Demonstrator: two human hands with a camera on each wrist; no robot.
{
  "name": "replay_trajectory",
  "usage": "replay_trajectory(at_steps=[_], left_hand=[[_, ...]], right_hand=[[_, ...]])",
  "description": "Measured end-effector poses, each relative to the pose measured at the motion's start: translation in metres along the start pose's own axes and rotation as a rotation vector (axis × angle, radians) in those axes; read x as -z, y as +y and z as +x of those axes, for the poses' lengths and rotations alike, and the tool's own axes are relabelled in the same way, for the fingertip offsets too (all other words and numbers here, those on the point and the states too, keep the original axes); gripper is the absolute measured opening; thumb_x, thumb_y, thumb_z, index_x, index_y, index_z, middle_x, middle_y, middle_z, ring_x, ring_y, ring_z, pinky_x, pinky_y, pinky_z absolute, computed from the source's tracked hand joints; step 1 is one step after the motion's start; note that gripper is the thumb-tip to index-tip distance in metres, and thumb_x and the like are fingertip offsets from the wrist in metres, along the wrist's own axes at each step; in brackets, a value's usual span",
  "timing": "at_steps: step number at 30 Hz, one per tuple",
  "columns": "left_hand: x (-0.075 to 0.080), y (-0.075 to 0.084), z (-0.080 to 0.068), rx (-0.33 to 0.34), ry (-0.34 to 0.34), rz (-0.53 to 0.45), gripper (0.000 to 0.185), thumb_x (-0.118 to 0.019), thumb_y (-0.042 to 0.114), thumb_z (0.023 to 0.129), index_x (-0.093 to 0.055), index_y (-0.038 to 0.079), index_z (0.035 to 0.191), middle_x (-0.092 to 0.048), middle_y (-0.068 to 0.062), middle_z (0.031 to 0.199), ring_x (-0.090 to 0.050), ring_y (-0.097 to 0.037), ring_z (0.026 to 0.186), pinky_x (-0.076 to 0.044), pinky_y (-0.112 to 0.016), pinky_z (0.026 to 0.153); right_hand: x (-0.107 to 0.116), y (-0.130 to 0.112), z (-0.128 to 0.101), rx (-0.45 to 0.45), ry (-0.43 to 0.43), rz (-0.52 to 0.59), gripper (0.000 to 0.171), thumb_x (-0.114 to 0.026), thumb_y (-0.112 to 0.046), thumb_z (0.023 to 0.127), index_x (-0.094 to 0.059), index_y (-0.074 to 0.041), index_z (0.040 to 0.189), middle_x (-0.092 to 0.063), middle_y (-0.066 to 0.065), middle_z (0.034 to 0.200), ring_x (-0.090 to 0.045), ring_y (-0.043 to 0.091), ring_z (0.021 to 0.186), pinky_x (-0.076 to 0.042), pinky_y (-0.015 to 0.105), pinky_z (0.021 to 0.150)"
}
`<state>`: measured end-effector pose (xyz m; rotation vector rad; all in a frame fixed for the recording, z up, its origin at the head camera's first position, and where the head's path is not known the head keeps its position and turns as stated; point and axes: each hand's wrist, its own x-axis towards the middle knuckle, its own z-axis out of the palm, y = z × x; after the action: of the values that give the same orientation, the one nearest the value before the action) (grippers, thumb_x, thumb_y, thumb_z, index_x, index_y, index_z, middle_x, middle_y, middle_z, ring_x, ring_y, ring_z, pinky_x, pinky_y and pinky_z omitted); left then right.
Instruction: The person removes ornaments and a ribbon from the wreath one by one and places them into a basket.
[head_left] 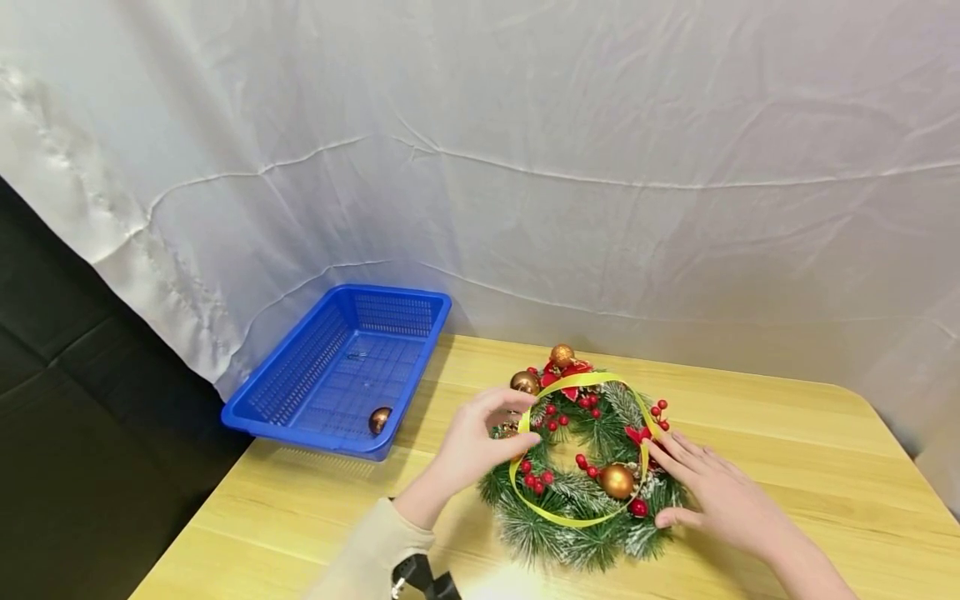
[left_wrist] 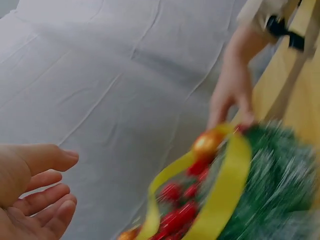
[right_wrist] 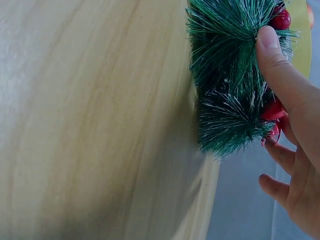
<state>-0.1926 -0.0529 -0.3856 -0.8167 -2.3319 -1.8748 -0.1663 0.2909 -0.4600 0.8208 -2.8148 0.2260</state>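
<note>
A green wreath (head_left: 551,543) with frosted pine tips lies on the table, trimmed with red berries, red flowers and golden balls. Over it stands a loop of yellow ribbon (head_left: 572,522). My left hand (head_left: 480,437) is at the ribbon's left side, thumb and fingers spread apart; the left wrist view shows this hand (left_wrist: 37,195) holding nothing, with a gap between it and the ribbon (left_wrist: 220,200). On the wreath's right side rests my right hand (head_left: 720,492), fingers extended near a red flower. Its thumb (right_wrist: 272,57) touches the pine needles in the right wrist view.
A blue plastic basket (head_left: 337,442) stands at the table's left, with a copper-coloured ball (head_left: 379,420) inside near its front right corner. Behind the wooden table (head_left: 787,433) hangs a pale grey cloth (head_left: 600,167). Black material covers the far left.
</note>
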Motion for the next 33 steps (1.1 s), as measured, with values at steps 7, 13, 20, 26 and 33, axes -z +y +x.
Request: replay_trajectory(at_steps=[7,13,20,26,33], left_hand=[[-0.049,-0.008,-0.004,0.066,-0.077,-0.064,0.038,-0.078,0.010,0.079,-0.065,0.010,0.114,-0.063,0.001,0.110,-0.061,-0.017,0.100,-0.049,-0.028,0.092],[-0.071,-0.017,-0.004,0.072,-0.116,-0.031,0.036,-0.077,0.013,0.081,-0.065,0.012,0.115,-0.062,0.000,0.110,-0.060,-0.011,0.100,-0.048,-0.023,0.091],[-0.084,-0.018,0.003,-0.065,-0.144,0.275,0.040,-0.077,0.017,0.082,-0.064,0.014,0.119,-0.060,0.003,0.115,-0.055,-0.001,0.094,-0.049,-0.016,0.080],[-0.090,-0.015,0.011,-0.141,-0.175,0.445,0.038,-0.076,0.018,0.083,-0.065,0.014,0.119,-0.061,0.006,0.113,-0.056,-0.001,0.094,-0.048,-0.014,0.078],[-0.098,-0.012,0.015,-0.129,-0.217,0.453,0.041,-0.078,0.021,0.080,-0.066,0.013,0.119,-0.062,0.005,0.110,-0.058,-0.001,0.091,-0.045,-0.009,0.077]], right_hand=[[-0.001,0.001,-0.001,-0.003,0.006,-0.007,0.095,-0.061,-0.066,0.073,-0.036,-0.014,0.148,-0.028,0.012,0.153,-0.023,0.030,0.138,0.011,0.016,0.107],[0.000,0.000,0.000,-0.004,-0.001,-0.003,0.094,-0.060,-0.067,0.073,-0.038,-0.014,0.147,-0.031,0.015,0.151,-0.033,0.040,0.133,0.012,0.014,0.105],[-0.001,-0.001,0.000,0.002,0.011,-0.010,0.093,-0.061,-0.067,0.074,-0.040,-0.012,0.146,-0.032,0.014,0.151,-0.033,0.037,0.133,0.012,0.014,0.105],[-0.001,-0.001,0.000,0.004,0.015,-0.008,0.093,-0.061,-0.067,0.074,-0.040,-0.012,0.146,-0.032,0.014,0.151,-0.033,0.037,0.134,0.012,0.014,0.106],[0.000,-0.001,0.000,-0.005,0.005,-0.008,0.093,-0.060,-0.067,0.074,-0.038,-0.014,0.147,-0.031,0.012,0.152,-0.032,0.036,0.135,0.012,0.014,0.105]])
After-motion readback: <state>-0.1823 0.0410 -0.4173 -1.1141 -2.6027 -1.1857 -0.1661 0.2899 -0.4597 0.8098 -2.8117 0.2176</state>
